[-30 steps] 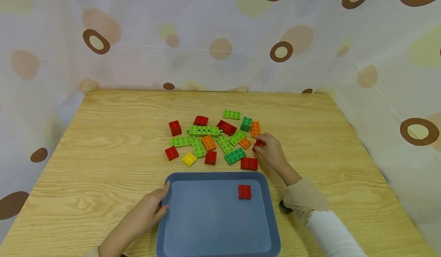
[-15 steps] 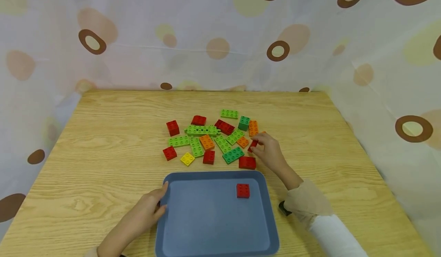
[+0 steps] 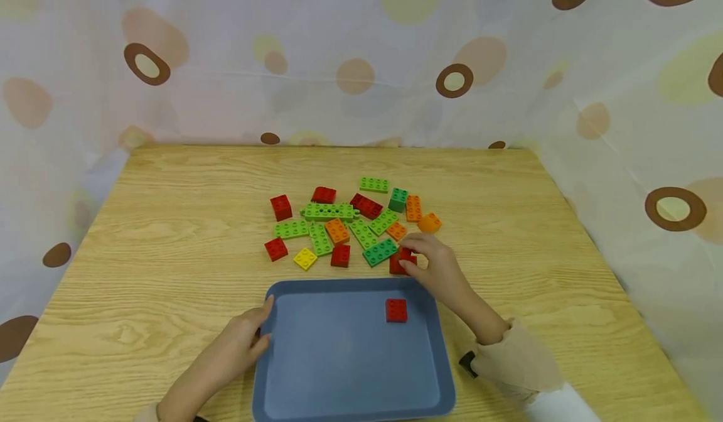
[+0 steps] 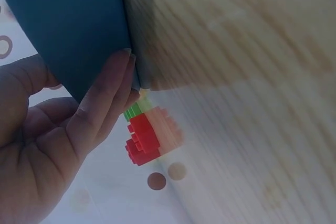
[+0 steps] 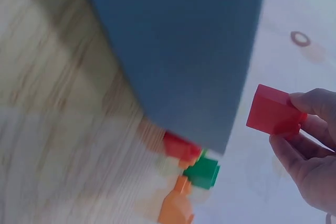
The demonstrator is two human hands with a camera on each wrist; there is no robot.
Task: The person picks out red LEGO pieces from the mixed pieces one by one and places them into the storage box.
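My right hand (image 3: 443, 274) pinches a red brick (image 5: 273, 111) between thumb and fingers. In the right wrist view the brick is raised beside the tray, its studs turned toward the palm. From the head view, that hand is just past the tray's far right corner, overlapping another red brick (image 3: 398, 267) on the table. At the left side of the blue-grey tray (image 3: 344, 359), my left hand (image 3: 240, 340) grips the edge, with fingers (image 4: 113, 90) along its outer wall. A studded red brick (image 3: 396, 310) lies inside the tray, near its far right corner.
Beyond the tray, several loose bricks are spread on the wooden table (image 3: 169, 233). Among them are a long light green piece (image 3: 329, 211), a yellow brick (image 3: 305, 259), a dark green brick (image 3: 380, 253) and an orange piece (image 3: 429, 222). A patterned cloth (image 3: 226, 95) hangs behind.
My right hand has picked up the red brick from the right of the pile and brought it nearer the tray, uncovering the orange piece. My left hand stays on the tray.
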